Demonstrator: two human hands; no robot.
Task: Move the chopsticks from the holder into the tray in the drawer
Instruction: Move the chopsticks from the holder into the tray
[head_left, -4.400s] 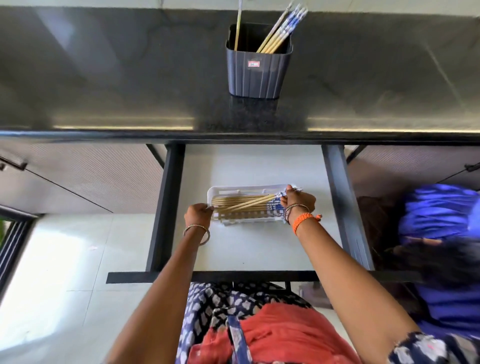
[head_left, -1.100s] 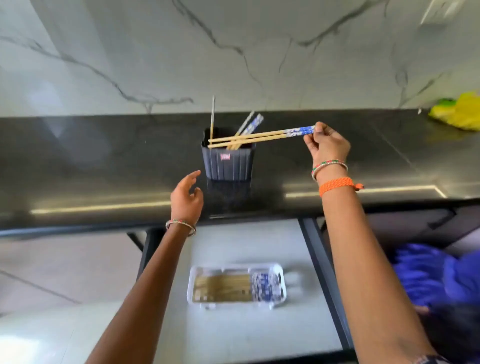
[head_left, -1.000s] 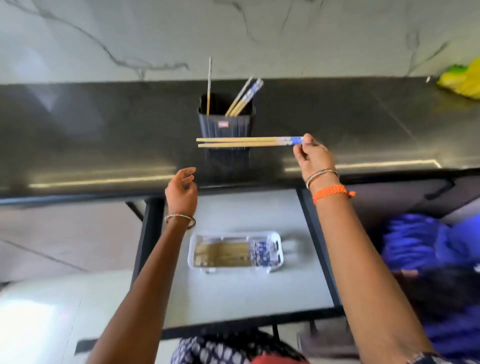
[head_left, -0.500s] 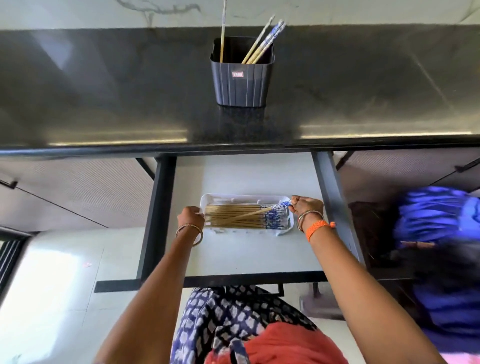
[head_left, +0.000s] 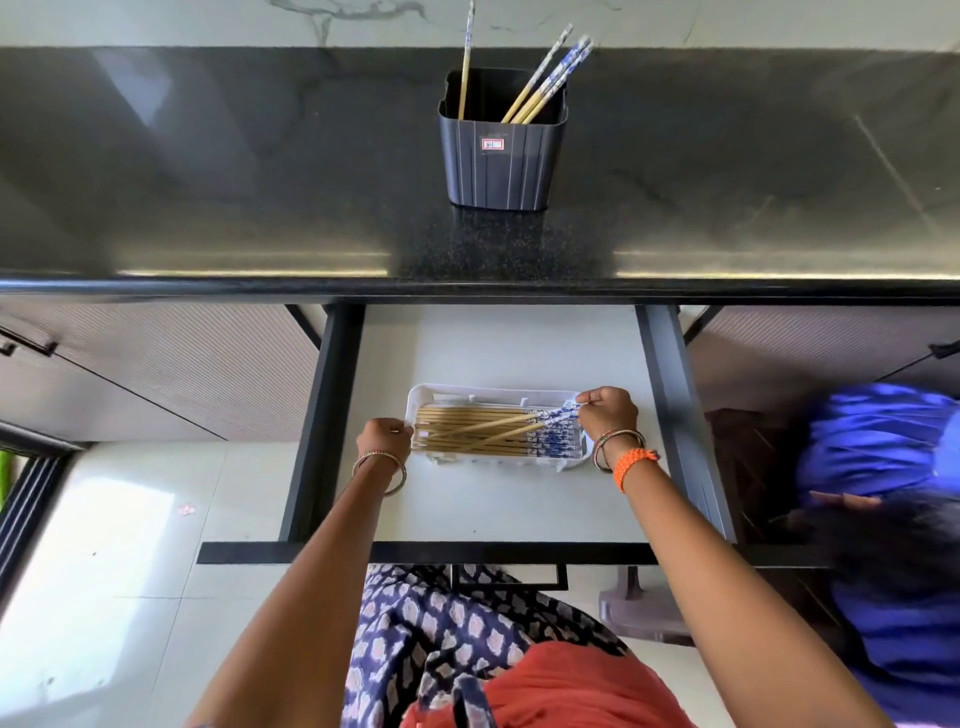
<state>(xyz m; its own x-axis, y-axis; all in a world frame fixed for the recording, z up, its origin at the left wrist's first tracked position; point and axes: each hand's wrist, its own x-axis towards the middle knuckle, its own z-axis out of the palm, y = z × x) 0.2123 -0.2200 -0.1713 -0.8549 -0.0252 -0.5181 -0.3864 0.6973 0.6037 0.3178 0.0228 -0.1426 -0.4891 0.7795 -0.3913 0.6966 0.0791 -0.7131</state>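
A dark ribbed holder (head_left: 502, 156) stands on the black counter with several blue-tipped chopsticks (head_left: 545, 78) leaning in it. Below, in the open drawer (head_left: 498, 504), a white tray (head_left: 493, 393) holds a row of chopsticks laid flat. My right hand (head_left: 609, 415) pinches the blue ends of a pair of chopsticks (head_left: 488, 428) that lies slanted across the row. My left hand (head_left: 383, 440) grips the tray's left end.
The black counter edge (head_left: 467, 286) overhangs the drawer's back. Dark drawer rails (head_left: 322, 415) run on both sides. A person in blue (head_left: 883, 519) crouches at the right beside the drawer. A grey stool foot (head_left: 639, 613) sits below the drawer front.
My right hand carried a pair of chopsticks from the holder down to the tray. My left hand dropped from the counter edge onto the tray's left end. The view tilted down.
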